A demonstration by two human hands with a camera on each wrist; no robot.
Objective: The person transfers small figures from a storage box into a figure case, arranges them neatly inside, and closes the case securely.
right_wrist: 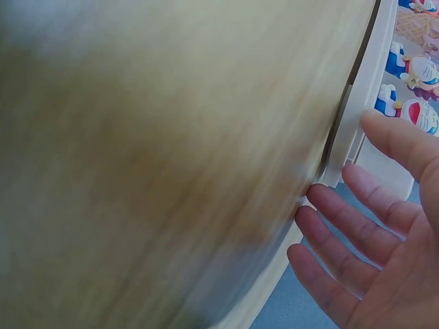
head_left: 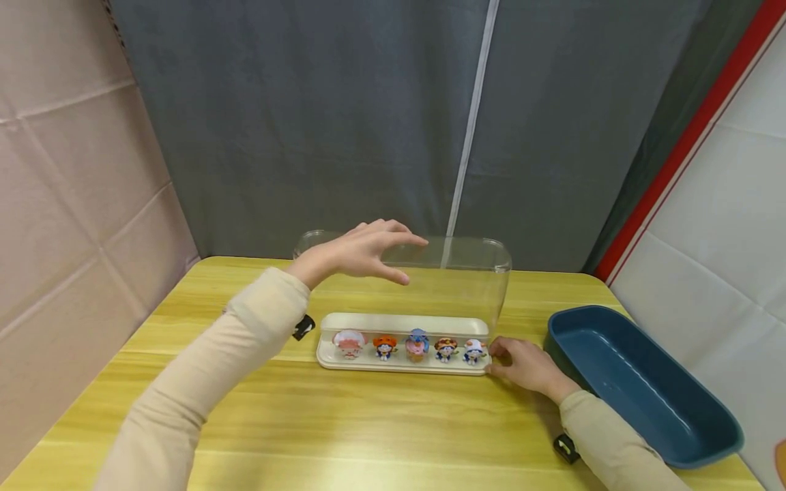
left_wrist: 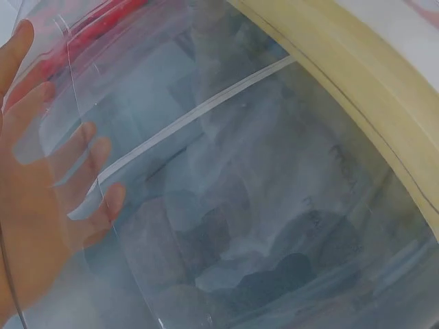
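A long white tray-like base (head_left: 399, 320) lies on the table, with several small cartoon figurines (head_left: 417, 346) in a row along it. Over and behind the base rises a clear plastic cover (head_left: 497, 293), its rounded top edge catching light. My left hand (head_left: 374, 249) hovers at the cover's top with thumb and fingers spread, holding nothing; the left wrist view shows these fingers (left_wrist: 103, 151) through clear plastic. At the base's right end is my right hand (head_left: 525, 365), thumb and forefinger at the corner. In the right wrist view the other fingers (right_wrist: 329, 267) stand loosely extended beside it.
A deep blue rectangular bin (head_left: 645, 382) stands at the right side of the wooden table (head_left: 368, 423), close to my right forearm. Grey curtain (head_left: 295, 123) hangs behind the table. Pale cloth walls (head_left: 67, 204) flank both sides.
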